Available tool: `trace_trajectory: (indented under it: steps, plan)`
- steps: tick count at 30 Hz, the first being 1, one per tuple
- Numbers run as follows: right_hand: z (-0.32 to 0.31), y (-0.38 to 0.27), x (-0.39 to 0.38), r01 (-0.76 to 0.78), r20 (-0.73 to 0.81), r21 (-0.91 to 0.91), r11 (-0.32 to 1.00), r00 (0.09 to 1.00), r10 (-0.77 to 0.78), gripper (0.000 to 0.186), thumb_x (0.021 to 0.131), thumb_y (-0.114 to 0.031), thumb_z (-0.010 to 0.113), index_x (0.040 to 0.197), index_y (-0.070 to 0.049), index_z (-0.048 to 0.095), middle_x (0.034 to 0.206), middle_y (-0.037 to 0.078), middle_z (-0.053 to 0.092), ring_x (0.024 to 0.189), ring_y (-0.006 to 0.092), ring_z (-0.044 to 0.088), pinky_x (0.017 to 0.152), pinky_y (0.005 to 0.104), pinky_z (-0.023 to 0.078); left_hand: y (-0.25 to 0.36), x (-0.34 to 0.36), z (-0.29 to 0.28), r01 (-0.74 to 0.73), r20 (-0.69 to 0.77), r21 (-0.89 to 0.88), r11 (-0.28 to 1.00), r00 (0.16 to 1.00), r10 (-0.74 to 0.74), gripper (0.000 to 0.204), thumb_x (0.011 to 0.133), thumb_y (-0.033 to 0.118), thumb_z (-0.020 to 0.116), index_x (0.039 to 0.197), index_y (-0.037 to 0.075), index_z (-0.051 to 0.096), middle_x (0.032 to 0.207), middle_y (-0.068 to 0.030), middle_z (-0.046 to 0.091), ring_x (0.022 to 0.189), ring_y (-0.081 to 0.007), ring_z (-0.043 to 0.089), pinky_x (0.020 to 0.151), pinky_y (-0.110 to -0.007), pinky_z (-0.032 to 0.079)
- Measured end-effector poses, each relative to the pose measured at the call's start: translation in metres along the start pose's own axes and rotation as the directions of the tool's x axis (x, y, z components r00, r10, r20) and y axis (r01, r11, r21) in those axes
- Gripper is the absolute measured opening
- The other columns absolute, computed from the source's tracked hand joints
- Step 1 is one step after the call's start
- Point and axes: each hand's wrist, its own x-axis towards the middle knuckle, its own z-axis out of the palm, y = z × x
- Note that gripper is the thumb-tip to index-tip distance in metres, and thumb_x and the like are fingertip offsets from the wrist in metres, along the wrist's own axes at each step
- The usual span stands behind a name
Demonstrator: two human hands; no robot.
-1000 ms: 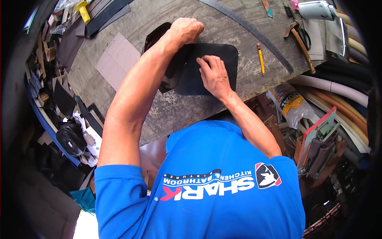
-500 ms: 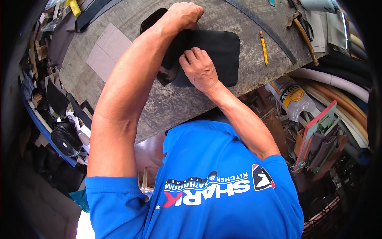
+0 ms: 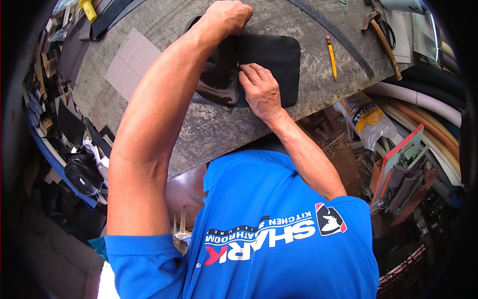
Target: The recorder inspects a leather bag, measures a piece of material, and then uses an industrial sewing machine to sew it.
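Note:
A black leather-like panel point(image 3: 276, 65) with rounded corners lies flat on the worn grey workbench point(image 3: 199, 132). Over its left part lies a glossy dark sheet point(image 3: 216, 82), its right edge running down across the panel. My right hand point(image 3: 261, 89) is closed, thumb and fingers pinching that edge near its middle. At the sheet's far end is my left hand point(image 3: 230, 17), curled into a fist; its fingertips and whatever they grip are hidden. My left forearm covers part of the sheet.
A yellow pencil point(image 3: 331, 57), a dark strip point(image 3: 338, 37) and a hammer point(image 3: 384, 47) lie to the right. Left of my forearm is a pale ruled sheet point(image 3: 130, 65). Rolled material point(image 3: 423, 102) and a plastic bag point(image 3: 368, 122) crowd the right side below the bench edge.
My right hand has moved right, and the glossy sheet's edge has shifted right with it, lying straighter over the panel. My left hand has risen slightly in the picture, still closed.

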Motion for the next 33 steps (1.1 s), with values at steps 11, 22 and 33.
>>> trace_trajectory:
  steps: [11, 22, 33]
  plan:
    - [-0.003, 0.0, 0.001, 0.089, 0.031, -0.062, 0.994, 0.996, -0.087, 0.025, 0.074, -0.011, 0.061, 0.094, 0.002, 0.068, 0.109, 0.014, 0.067, 0.106, 0.0277, 0.062, 0.087, 0.0377, 0.051, -0.003, -0.014, -0.004, -0.04, -0.031, 0.005, 0.999, 0.999, 0.041, 0.01, 0.072, 0.015, 0.067, 0.078, 0.007, 0.07, 0.079, -0.0184, 0.07, 0.075, -0.0362, 0.07, 0.067, -0.046, 0.057]
    - [-0.008, -0.002, 0.004, 0.096, 0.073, -0.098, 0.991, 0.993, -0.089, 0.025, 0.075, -0.011, 0.061, 0.094, 0.002, 0.068, 0.11, 0.015, 0.067, 0.105, 0.0268, 0.061, 0.087, 0.0371, 0.049, -0.003, -0.032, -0.004, -0.041, -0.122, -0.08, 0.996, 0.992, 0.031, 0.022, 0.078, 0.025, 0.075, 0.082, 0.006, 0.065, 0.081, -0.0174, 0.069, 0.083, -0.0387, 0.068, 0.071, -0.048, 0.055]
    - [-0.011, 0.002, 0.007, 0.057, 0.047, 0.014, 0.998, 0.997, -0.058, 0.021, 0.074, -0.009, 0.062, 0.092, 0.001, 0.068, 0.108, 0.011, 0.066, 0.102, 0.0259, 0.06, 0.087, 0.0379, 0.047, -0.002, -0.035, -0.005, -0.081, -0.161, -0.084, 0.993, 0.985, 0.067, 0.01, 0.077, 0.016, 0.066, 0.076, 0.006, 0.067, 0.078, -0.0183, 0.069, 0.078, -0.0371, 0.07, 0.068, -0.046, 0.057]
